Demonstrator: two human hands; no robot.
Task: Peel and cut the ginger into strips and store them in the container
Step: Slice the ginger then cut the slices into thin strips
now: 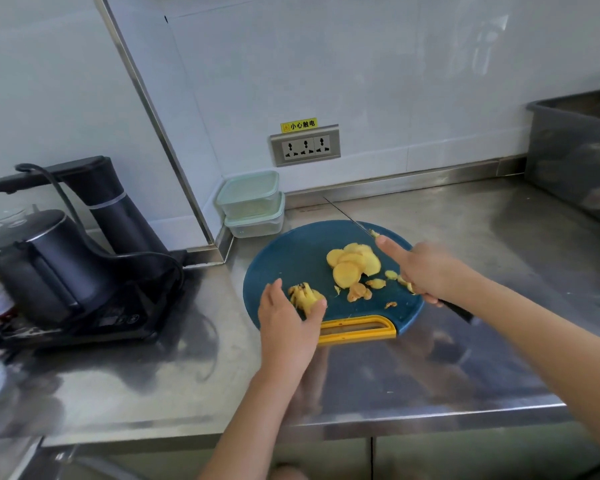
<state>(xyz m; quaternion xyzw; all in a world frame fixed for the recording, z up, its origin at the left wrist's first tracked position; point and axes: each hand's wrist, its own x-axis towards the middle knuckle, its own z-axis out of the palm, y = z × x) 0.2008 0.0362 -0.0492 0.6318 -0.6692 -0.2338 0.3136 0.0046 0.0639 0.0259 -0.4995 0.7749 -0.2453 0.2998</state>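
Steel desk against a white-tiled wall. Left grip pinches one ginger chunk; right grip clamps one knife. Ginger slices lie between them on one blue board; two stacked containers beyond both.

Ginger slices on cutting board, stacked containers behind, kettle left, bin right
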